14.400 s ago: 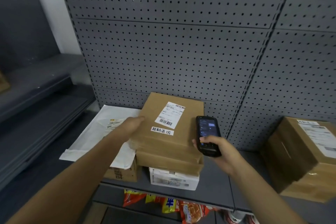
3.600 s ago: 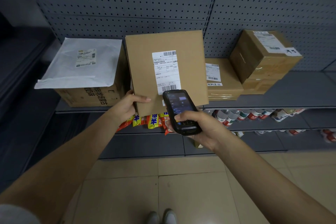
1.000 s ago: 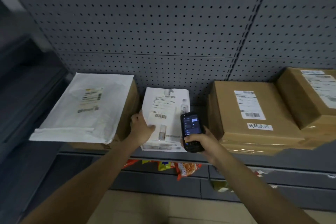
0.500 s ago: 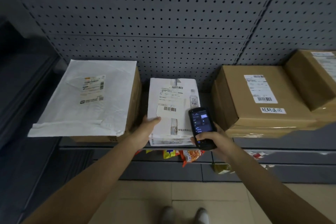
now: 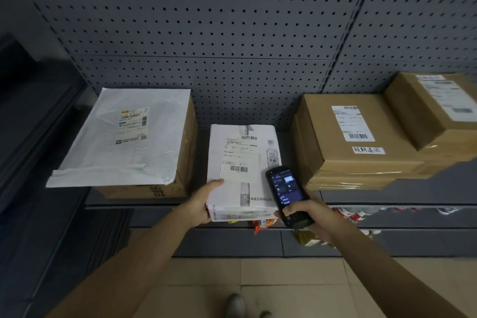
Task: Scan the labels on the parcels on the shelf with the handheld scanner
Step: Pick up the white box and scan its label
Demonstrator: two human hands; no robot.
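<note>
A white box parcel (image 5: 238, 152) with a barcode label lies in the middle of the grey shelf (image 5: 387, 197), its front end past the shelf's edge. My left hand (image 5: 200, 202) grips its front left corner, thumb on top. My right hand (image 5: 308, 217) holds the black handheld scanner (image 5: 285, 192), screen lit, over the parcel's front right corner. To the left a white mailer bag (image 5: 121, 142) lies on a brown carton (image 5: 184, 162). To the right sit a flat brown parcel (image 5: 343, 137) with a label and a second brown box (image 5: 436, 108).
Grey pegboard (image 5: 219, 33) backs the shelf. Snack packets (image 5: 263, 223) and bottles show on the lower shelf. Beige floor tiles (image 5: 284, 284) and my shoe lie below. A dark shelf unit (image 5: 33, 137) stands at the left.
The white parcel has slid toward me over the shelf's front edge, my left hand shifting to its front corner. The scanner stays beside it at the right.
</note>
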